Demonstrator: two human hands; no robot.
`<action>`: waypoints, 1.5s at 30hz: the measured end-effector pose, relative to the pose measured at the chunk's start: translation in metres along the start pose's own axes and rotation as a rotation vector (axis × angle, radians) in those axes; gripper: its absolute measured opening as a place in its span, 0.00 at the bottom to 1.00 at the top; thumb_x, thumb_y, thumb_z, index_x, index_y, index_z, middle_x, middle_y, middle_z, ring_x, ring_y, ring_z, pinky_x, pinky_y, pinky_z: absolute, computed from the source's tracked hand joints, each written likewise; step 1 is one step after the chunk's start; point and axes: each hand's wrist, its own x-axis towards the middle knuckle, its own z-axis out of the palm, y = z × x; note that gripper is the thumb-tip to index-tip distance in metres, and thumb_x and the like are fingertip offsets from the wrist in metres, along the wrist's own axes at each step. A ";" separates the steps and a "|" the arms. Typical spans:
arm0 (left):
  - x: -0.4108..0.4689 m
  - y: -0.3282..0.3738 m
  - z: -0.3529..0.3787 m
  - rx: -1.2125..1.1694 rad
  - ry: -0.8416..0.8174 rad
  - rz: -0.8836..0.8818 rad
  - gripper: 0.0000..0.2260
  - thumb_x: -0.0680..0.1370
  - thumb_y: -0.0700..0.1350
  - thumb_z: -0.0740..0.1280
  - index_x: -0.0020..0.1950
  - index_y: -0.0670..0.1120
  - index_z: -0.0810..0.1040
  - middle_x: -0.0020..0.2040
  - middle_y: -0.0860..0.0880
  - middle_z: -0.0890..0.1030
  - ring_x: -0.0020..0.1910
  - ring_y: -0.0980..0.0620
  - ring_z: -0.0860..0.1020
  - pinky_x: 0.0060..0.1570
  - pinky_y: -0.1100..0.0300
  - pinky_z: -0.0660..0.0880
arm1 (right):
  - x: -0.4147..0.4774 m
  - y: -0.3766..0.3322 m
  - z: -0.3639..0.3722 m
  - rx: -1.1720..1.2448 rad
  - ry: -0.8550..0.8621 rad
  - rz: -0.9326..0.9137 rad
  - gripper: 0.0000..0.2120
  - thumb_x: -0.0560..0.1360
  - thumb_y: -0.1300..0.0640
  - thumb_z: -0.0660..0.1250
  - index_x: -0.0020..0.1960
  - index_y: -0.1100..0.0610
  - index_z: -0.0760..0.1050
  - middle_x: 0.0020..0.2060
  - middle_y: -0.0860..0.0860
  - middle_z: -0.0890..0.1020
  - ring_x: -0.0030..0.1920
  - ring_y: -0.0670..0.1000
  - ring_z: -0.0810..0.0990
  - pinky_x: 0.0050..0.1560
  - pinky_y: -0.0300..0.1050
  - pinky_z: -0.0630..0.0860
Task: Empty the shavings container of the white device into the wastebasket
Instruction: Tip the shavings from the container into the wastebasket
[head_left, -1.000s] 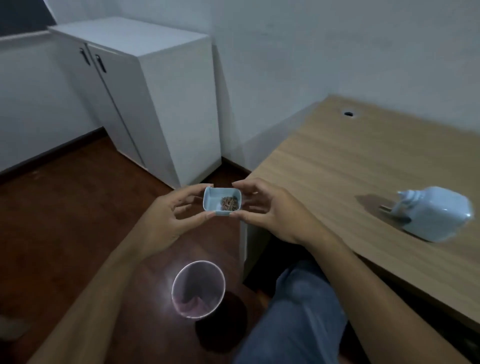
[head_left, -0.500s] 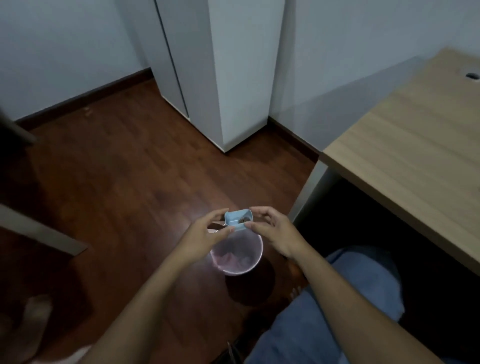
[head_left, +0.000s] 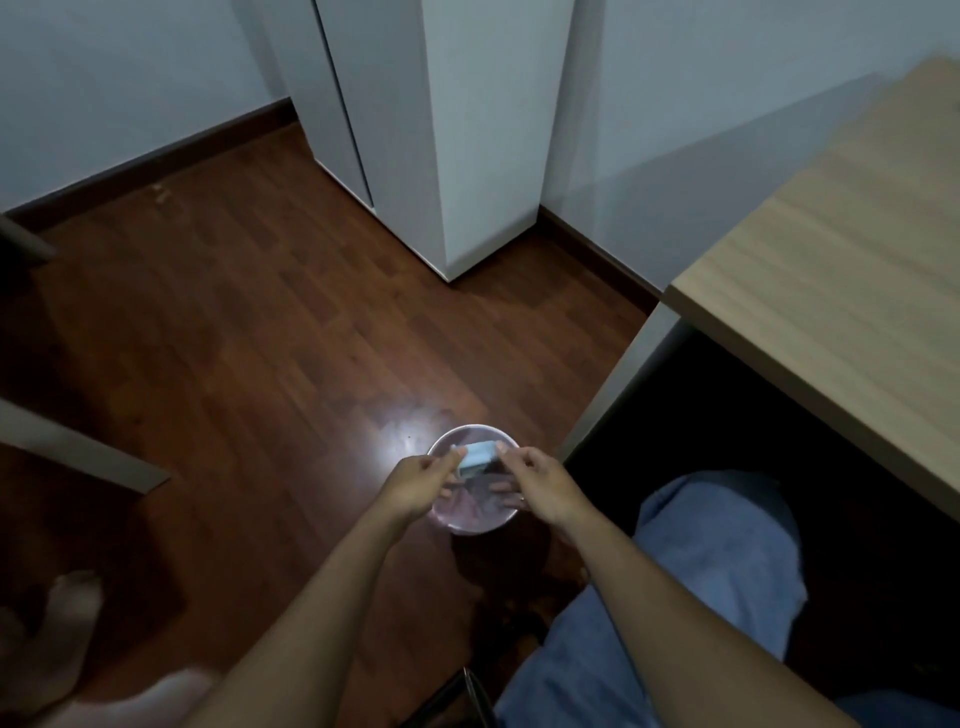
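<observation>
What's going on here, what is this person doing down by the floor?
A seated person holds a small light-blue container between the left hand and the right hand, directly over a round wastebasket on the wooden floor. The container is tipped with its opening facing away from the camera, toward the basket, so they appear to be dumping it out. Whether anything is falling cannot be seen. A wooden desk stands to the right.

Both hands meet over the wastebasket (head_left: 470, 522) on the dark wood floor (head_left: 249, 332). The left hand (head_left: 415, 486) and right hand (head_left: 540, 483) pinch the small pale shavings container (head_left: 478, 456) by its ends, tipped on its side (contents too blurred to make out). The desk (head_left: 841, 291) stands at right, a white cabinet (head_left: 467, 130) behind.
</observation>
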 end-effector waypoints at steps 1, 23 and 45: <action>0.003 0.000 0.001 -0.024 0.000 -0.055 0.22 0.81 0.64 0.73 0.51 0.45 0.89 0.40 0.50 0.92 0.39 0.50 0.86 0.34 0.62 0.75 | -0.001 -0.001 -0.001 -0.017 0.000 0.012 0.18 0.86 0.42 0.67 0.63 0.57 0.80 0.54 0.57 0.88 0.42 0.50 0.90 0.47 0.46 0.87; 0.016 -0.004 0.008 -0.053 -0.111 -0.149 0.30 0.76 0.64 0.78 0.64 0.39 0.88 0.53 0.37 0.92 0.31 0.53 0.72 0.27 0.62 0.63 | -0.024 -0.005 -0.018 -0.051 -0.007 0.096 0.31 0.87 0.34 0.56 0.75 0.53 0.81 0.69 0.50 0.85 0.65 0.63 0.88 0.52 0.48 0.84; -0.081 0.172 -0.031 0.073 -0.173 0.748 0.26 0.76 0.44 0.83 0.72 0.59 0.84 0.70 0.50 0.87 0.57 0.52 0.82 0.62 0.58 0.82 | -0.109 -0.148 -0.067 -0.182 0.106 -0.445 0.14 0.88 0.49 0.64 0.69 0.50 0.84 0.52 0.42 0.88 0.47 0.35 0.87 0.50 0.40 0.85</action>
